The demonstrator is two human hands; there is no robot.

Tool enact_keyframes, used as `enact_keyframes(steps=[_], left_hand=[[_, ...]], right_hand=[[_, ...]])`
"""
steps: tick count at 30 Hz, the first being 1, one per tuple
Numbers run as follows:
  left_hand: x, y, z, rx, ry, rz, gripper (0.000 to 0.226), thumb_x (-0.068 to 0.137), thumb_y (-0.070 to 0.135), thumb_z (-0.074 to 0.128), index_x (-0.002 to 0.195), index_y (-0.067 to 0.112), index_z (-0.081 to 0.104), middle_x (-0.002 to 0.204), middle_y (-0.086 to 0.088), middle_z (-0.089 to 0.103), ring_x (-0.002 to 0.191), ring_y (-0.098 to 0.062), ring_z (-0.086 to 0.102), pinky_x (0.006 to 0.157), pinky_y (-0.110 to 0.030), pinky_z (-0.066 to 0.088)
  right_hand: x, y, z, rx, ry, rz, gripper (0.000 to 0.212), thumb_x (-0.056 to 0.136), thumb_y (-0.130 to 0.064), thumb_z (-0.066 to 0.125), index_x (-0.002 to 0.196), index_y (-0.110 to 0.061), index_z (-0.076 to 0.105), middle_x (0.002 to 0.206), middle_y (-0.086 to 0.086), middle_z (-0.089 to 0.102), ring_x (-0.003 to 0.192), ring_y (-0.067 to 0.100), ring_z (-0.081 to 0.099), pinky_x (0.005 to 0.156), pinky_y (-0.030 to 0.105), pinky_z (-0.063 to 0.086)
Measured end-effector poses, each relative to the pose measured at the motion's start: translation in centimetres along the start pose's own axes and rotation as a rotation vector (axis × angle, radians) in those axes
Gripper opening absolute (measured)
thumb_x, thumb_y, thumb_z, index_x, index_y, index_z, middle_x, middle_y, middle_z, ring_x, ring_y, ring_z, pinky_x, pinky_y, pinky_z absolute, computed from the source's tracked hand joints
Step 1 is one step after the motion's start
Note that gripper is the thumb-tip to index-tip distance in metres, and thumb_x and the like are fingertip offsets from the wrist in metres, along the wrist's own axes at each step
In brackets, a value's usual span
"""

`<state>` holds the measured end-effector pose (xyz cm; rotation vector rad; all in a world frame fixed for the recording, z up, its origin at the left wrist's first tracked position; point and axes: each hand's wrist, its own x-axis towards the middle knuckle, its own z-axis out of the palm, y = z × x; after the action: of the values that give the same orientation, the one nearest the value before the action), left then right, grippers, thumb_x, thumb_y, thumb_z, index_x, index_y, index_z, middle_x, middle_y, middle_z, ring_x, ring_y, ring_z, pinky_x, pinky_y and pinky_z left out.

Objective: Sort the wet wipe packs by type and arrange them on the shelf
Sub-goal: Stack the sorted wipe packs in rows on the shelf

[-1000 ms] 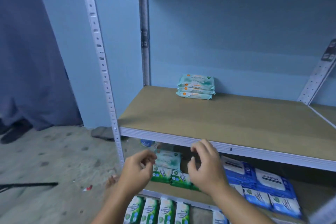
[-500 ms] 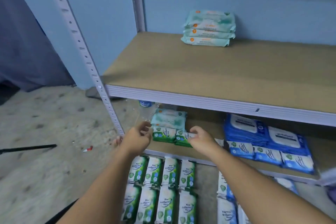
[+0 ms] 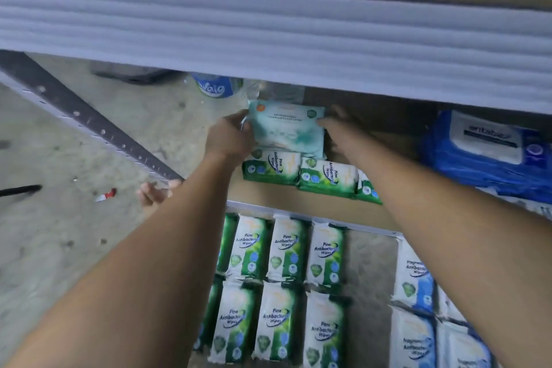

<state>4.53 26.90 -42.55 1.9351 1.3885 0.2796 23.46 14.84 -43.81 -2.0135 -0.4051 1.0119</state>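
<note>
A pale teal wipe pack (image 3: 286, 128) with an orange dot lies on the lower shelf board (image 3: 268, 197), under the upper shelf's grey front edge (image 3: 268, 33). My left hand (image 3: 231, 136) grips its left side and my right hand (image 3: 339, 131) holds its right side. In front of it on the same board lie green Pine Antibacterial packs (image 3: 298, 172). On the floor below are rows of several green Pine packs (image 3: 277, 287) and, to the right, blue-and-white packs (image 3: 418, 308). Large blue packs (image 3: 484, 155) sit on the board at the right.
A clear water bottle with a blue label (image 3: 221, 88) stands behind the teal pack at the left. The perforated shelf post (image 3: 89, 125) slants across the left. Bare toes (image 3: 152, 193) show beside the post on the concrete floor, near a red-and-white scrap (image 3: 106, 195).
The view has dropped and moved close under the upper shelf. Both hands reached deeper onto the lower board, from the green packs to the teal pack, and took hold of its sides.
</note>
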Motion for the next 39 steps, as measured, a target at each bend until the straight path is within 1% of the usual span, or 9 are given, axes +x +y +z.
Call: enact_keyframes(steps=[3,8,15,20,25,27,30,36,39], left_hand=[[0.9,-0.5,1.5,0.000,0.046,-0.022,0.040,0.100,0.036,0.052,0.138,0.026,0.061,0.131,-0.007,0.067,0.119,-0.027,0.063,0.096,-0.028,0.047],[0.9,-0.8,2.8,-0.028,0.079,-0.078,0.040,0.096,0.042,0.058,0.134,0.032,0.063,0.133,-0.008,0.066,0.121,-0.023,0.061,0.098,-0.026,0.045],[0.9,-0.1,3.3,0.006,-0.035,-0.115,0.047,0.103,0.034,0.045,0.149,0.027,0.046,0.144,-0.009,0.056,0.130,-0.030,0.053,0.104,-0.031,0.041],[0.9,1.3,3.3,0.029,-0.167,-0.177,0.049,0.090,0.031,0.038,0.138,0.027,0.046,0.112,0.001,0.058,0.115,-0.032,0.059,0.106,-0.050,0.042],[0.9,1.5,2.9,-0.083,-0.216,-0.177,0.066,0.097,0.021,0.047,0.158,0.032,0.023,0.142,-0.005,0.053,0.121,-0.028,0.058,0.106,-0.044,0.047],[0.7,1.6,3.0,-0.140,-0.202,-0.141,0.071,0.096,0.018,0.051,0.157,0.040,0.022,0.138,-0.002,0.054,0.109,-0.023,0.063,0.098,-0.041,0.054],[-0.1,2.2,3.7,-0.200,-0.183,-0.101,0.073,0.087,0.026,0.051,0.152,0.048,0.027,0.132,0.004,0.059,0.104,-0.023,0.066,0.096,-0.048,0.054],[-2.9,5.0,4.0,-0.139,-0.056,-0.067,0.059,0.092,0.031,0.048,0.143,0.058,0.037,0.090,0.019,0.056,0.096,-0.016,0.052,0.106,-0.041,0.019],[-3.7,4.8,3.9,-0.281,-0.001,-0.035,0.071,0.083,0.034,0.054,0.148,0.053,0.033,0.115,0.016,0.066,0.107,-0.014,0.061,0.113,-0.038,0.033]], right_hand=[[1.1,0.5,1.5,-0.063,0.017,-0.063,0.061,0.084,-0.022,0.067,0.141,-0.028,0.047,0.131,0.001,0.062,0.109,0.024,0.065,0.072,0.031,0.055],[1.0,1.3,1.9,-0.079,0.086,-0.095,0.073,0.086,-0.013,0.069,0.150,-0.030,0.039,0.137,-0.005,0.058,0.114,0.018,0.061,0.095,0.036,0.056],[0.3,1.8,1.8,-0.163,0.056,-0.096,0.073,0.092,-0.023,0.060,0.155,-0.040,0.028,0.132,-0.010,0.059,0.104,0.018,0.064,0.076,0.026,0.054],[-0.1,1.6,1.3,-0.158,-0.075,-0.088,0.088,0.098,-0.013,0.057,0.161,-0.038,0.000,0.130,-0.010,0.057,0.104,0.016,0.062,0.083,0.030,0.055],[0.5,1.9,0.9,0.010,-0.080,-0.108,0.094,0.087,0.006,0.061,0.158,-0.039,0.019,0.118,-0.013,0.060,0.106,0.012,0.060,0.090,0.029,0.053],[0.6,1.9,0.3,0.073,-0.060,-0.101,0.094,0.079,-0.002,0.072,0.153,-0.041,0.030,0.119,-0.015,0.064,0.106,0.010,0.064,0.086,0.033,0.056],[0.0,1.6,-0.5,0.096,-0.043,-0.118,0.064,0.082,-0.008,0.077,0.137,-0.031,0.054,0.114,-0.013,0.070,0.099,0.006,0.067,0.073,0.021,0.053],[-1.5,1.1,-1.0,0.184,0.039,-0.169,0.064,0.075,-0.012,0.086,0.128,-0.027,0.053,0.117,-0.011,0.070,0.103,0.010,0.069,0.078,0.026,0.056],[-2.8,1.1,-1.3,0.269,0.079,-0.195,0.063,0.073,-0.017,0.088,0.126,-0.027,0.055,0.113,-0.011,0.073,0.100,0.011,0.072,0.084,0.037,0.060]])
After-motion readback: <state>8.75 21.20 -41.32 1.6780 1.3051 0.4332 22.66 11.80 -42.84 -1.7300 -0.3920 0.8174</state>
